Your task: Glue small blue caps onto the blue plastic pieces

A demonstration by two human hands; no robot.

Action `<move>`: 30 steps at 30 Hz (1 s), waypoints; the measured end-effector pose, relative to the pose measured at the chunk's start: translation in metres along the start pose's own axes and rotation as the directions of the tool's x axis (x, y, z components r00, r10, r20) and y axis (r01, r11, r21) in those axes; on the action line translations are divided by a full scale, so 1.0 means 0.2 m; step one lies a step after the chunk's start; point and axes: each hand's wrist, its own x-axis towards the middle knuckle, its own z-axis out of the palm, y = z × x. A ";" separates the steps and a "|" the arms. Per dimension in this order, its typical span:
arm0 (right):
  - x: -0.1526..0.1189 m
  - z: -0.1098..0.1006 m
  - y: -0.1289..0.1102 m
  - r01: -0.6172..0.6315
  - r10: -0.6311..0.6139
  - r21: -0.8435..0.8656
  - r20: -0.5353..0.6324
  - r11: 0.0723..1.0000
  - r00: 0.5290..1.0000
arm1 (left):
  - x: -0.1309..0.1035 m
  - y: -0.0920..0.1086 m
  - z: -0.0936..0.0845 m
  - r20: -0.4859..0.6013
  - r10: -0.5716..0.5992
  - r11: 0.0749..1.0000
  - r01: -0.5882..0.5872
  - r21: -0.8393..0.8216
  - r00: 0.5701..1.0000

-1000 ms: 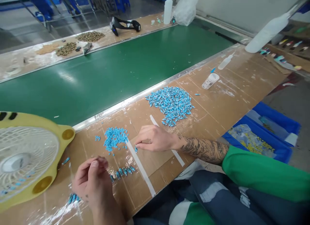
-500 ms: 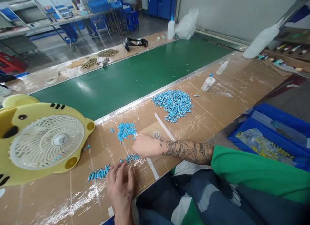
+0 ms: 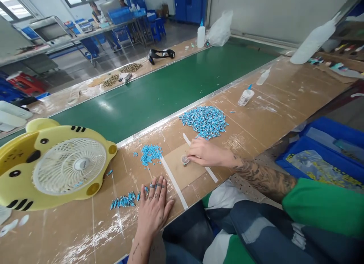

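- Small round dish [image 3: 184, 158] lies just left of the right hand's [image 3: 209, 152] bunched fingertips; grip unclear.
- Left hand [image 3: 154, 207], nearer the blue pieces' row [image 3: 123, 201], fingers spread; row runs leftward.

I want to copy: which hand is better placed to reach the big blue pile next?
Likely the right hand: it's beside the big blue pile; the left hand lies palm-down, farther away.

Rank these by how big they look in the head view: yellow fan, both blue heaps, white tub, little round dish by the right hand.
Largest to smallest:
1. Yellow fan, though nearness enlarges it
2. Farther blue heap
3. Nearer blue heap
4. White tub
5. Round dish
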 end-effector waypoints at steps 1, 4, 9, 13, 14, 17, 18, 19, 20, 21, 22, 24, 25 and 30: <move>-0.03 -0.01 0.01 0.010 -0.010 0.006 -0.014 1.000 1.000 | -0.03 -0.04 -0.01 0.015 0.001 1.000 -0.002 0.010 1.000; -0.07 -0.02 0.04 0.049 -0.047 0.025 -0.052 0.998 0.998 | -0.13 -0.18 -0.03 0.054 -0.005 0.999 0.003 0.033 0.999; -0.05 -0.02 0.05 0.128 -0.128 0.000 -0.062 0.992 0.990 | -0.27 -0.35 0.00 0.076 -0.122 0.991 0.118 0.062 0.990; 0.00 -0.01 0.09 0.181 -0.178 0.020 -0.090 0.983 0.980 | -0.38 -0.43 0.03 0.025 -0.257 0.965 0.255 0.055 0.966; 0.02 -0.01 0.11 0.189 -0.185 0.032 -0.103 0.981 0.977 | -0.40 -0.44 0.04 0.010 -0.284 0.958 0.284 0.045 0.959; 0.08 0.00 0.18 0.190 -0.176 0.086 -0.142 0.978 0.974 | -0.42 -0.46 0.03 -0.060 -0.360 0.933 0.361 0.004 0.931; 0.10 0.01 0.21 0.183 -0.166 0.110 -0.153 0.977 0.974 | -0.40 -0.46 0.03 -0.097 -0.388 0.921 0.389 -0.014 0.916; 0.12 0.03 0.23 0.175 -0.152 0.138 -0.163 0.975 0.975 | -0.38 -0.45 0.02 -0.154 -0.418 0.908 0.418 -0.036 0.895; 0.13 0.04 0.26 0.168 -0.138 0.171 -0.174 0.971 0.975 | -0.33 -0.44 0.01 -0.218 -0.453 0.891 0.450 -0.067 0.865; 0.14 0.07 0.28 0.163 -0.124 0.207 -0.188 0.965 0.974 | -0.28 -0.42 0.00 -0.282 -0.480 0.876 0.470 -0.107 0.830; 0.15 0.09 0.29 0.159 -0.109 0.244 -0.205 0.957 0.973 | -0.21 -0.41 0.00 -0.340 -0.504 0.863 0.481 -0.157 0.794; 0.16 0.15 0.31 0.153 -0.076 0.315 -0.244 0.937 0.967 | -0.05 -0.37 -0.01 -0.331 -0.536 0.842 0.468 -0.267 0.776; 0.16 0.17 0.32 0.152 -0.061 0.344 -0.262 0.926 0.963 | 0.04 -0.36 -0.01 -0.283 -0.560 0.820 0.474 -0.320 0.779; 0.11 0.24 0.35 0.173 -0.063 0.380 -0.285 0.908 0.957 | 0.39 -0.30 -0.01 -0.014 -0.592 0.745 0.541 -0.389 0.806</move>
